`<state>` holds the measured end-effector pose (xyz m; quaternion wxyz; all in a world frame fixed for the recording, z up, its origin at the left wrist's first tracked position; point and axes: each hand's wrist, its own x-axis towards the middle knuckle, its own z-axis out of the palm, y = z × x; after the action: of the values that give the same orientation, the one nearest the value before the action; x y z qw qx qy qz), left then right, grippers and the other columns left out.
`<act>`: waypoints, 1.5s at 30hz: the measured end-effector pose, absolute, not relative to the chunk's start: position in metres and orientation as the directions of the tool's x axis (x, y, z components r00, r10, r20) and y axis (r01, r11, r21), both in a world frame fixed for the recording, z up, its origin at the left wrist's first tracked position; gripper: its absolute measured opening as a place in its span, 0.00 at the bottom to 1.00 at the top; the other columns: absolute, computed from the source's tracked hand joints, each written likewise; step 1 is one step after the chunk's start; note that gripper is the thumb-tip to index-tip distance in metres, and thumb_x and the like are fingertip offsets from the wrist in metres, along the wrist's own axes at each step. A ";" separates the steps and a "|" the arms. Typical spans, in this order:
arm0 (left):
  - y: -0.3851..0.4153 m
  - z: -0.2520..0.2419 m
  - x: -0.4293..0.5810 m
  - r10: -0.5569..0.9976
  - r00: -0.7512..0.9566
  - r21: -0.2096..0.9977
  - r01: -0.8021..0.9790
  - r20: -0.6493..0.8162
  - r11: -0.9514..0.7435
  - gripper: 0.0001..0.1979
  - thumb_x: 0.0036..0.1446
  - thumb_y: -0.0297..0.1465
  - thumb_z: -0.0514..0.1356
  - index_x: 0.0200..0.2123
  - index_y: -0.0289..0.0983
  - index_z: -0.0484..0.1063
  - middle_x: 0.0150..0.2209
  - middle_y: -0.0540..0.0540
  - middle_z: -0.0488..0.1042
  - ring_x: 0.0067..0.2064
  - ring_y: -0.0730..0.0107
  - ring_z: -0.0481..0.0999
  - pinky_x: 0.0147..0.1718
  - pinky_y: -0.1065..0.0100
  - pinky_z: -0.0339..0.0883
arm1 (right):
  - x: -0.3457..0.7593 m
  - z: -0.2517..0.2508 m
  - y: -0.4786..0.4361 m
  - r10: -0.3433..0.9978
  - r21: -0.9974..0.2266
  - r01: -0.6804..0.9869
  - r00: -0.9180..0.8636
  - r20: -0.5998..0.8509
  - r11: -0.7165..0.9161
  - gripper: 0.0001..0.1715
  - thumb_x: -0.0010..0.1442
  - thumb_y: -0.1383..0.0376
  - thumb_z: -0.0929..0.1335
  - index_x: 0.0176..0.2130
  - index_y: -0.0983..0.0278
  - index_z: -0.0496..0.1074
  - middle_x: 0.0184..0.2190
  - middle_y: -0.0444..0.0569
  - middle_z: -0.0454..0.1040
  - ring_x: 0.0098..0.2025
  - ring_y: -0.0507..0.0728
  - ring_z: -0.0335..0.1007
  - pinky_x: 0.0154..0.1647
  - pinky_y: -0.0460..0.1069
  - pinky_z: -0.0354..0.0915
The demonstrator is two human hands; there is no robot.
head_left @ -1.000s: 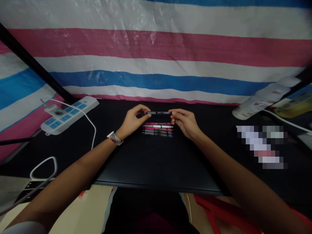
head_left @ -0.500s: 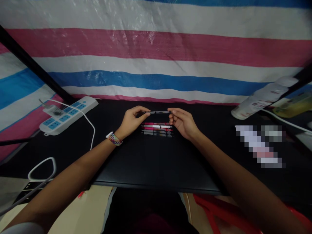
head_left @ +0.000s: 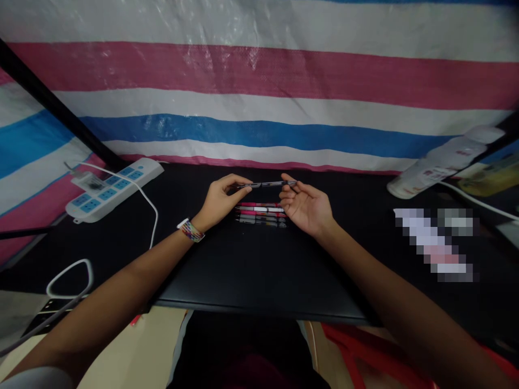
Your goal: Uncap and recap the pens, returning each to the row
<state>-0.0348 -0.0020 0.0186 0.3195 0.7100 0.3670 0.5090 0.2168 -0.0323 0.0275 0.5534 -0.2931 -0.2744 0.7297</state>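
Toward the far edge of the black table, the left hand and loosely curled right hand grip opposite ends of a dark pen, beyond a row of pens.

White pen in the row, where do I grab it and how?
I'd pinch the white pen by its left end, coming from above and the left. It is thin and lies flat; other pens lie close along both long sides, and the right hand crowds its right end.
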 end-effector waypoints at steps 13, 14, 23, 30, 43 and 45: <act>-0.003 0.015 -0.032 0.850 0.229 0.844 0.155 0.475 -0.514 0.09 0.64 0.35 0.73 0.46 0.40 0.87 0.44 0.43 0.87 0.45 0.62 0.85 0.49 0.59 0.78 | 0.215 0.026 -0.035 0.992 -0.916 -0.391 -0.118 -0.042 -0.086 0.20 0.64 0.59 0.68 0.53 0.58 0.81 0.50 0.54 0.84 0.47 0.62 0.78 0.54 0.59 0.77; -0.003 0.015 -0.032 0.853 0.230 0.848 0.152 0.469 -0.507 0.09 0.64 0.35 0.73 0.46 0.40 0.87 0.44 0.43 0.87 0.44 0.62 0.85 0.48 0.60 0.78 | 0.215 0.025 -0.035 0.993 -0.931 -0.361 -0.118 -0.014 -0.056 0.22 0.63 0.59 0.68 0.54 0.57 0.80 0.54 0.53 0.84 0.50 0.62 0.78 0.55 0.60 0.77; -0.003 0.016 -0.032 0.857 0.217 0.858 0.122 0.467 -0.499 0.09 0.63 0.35 0.73 0.45 0.39 0.87 0.43 0.43 0.86 0.43 0.63 0.84 0.48 0.60 0.78 | 0.215 0.022 -0.034 0.997 -0.884 -0.467 -0.081 0.016 -0.024 0.20 0.67 0.52 0.69 0.52 0.58 0.81 0.52 0.54 0.85 0.50 0.63 0.82 0.52 0.60 0.82; -0.001 0.015 -0.032 0.871 0.198 0.874 0.099 0.450 -0.475 0.11 0.62 0.36 0.73 0.45 0.39 0.87 0.43 0.43 0.87 0.43 0.62 0.85 0.48 0.59 0.79 | 0.214 0.028 -0.038 0.992 -0.883 -0.469 -0.126 0.033 -0.030 0.24 0.63 0.65 0.69 0.56 0.53 0.79 0.55 0.46 0.84 0.47 0.56 0.82 0.46 0.52 0.81; 0.009 0.010 -0.040 0.878 0.199 0.870 0.159 0.436 -0.468 0.10 0.61 0.35 0.73 0.45 0.39 0.86 0.43 0.43 0.87 0.41 0.64 0.84 0.44 0.62 0.77 | 0.225 0.011 -0.023 0.957 -0.956 0.077 0.044 0.286 0.282 0.13 0.60 0.57 0.77 0.45 0.58 0.85 0.39 0.51 0.84 0.41 0.60 0.81 0.49 0.61 0.77; 0.010 0.009 -0.041 0.877 0.224 0.861 0.198 0.425 -0.467 0.10 0.63 0.36 0.72 0.46 0.40 0.86 0.45 0.43 0.87 0.42 0.63 0.84 0.45 0.61 0.77 | 0.227 0.009 -0.022 0.946 -0.930 0.196 0.024 0.322 0.312 0.11 0.60 0.59 0.76 0.43 0.58 0.85 0.40 0.51 0.86 0.44 0.62 0.82 0.53 0.63 0.76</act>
<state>-0.0409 0.0099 0.0089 0.3456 0.7017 0.3832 0.4913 0.2272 -0.0219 0.0086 0.5380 -0.4719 -0.6053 0.3485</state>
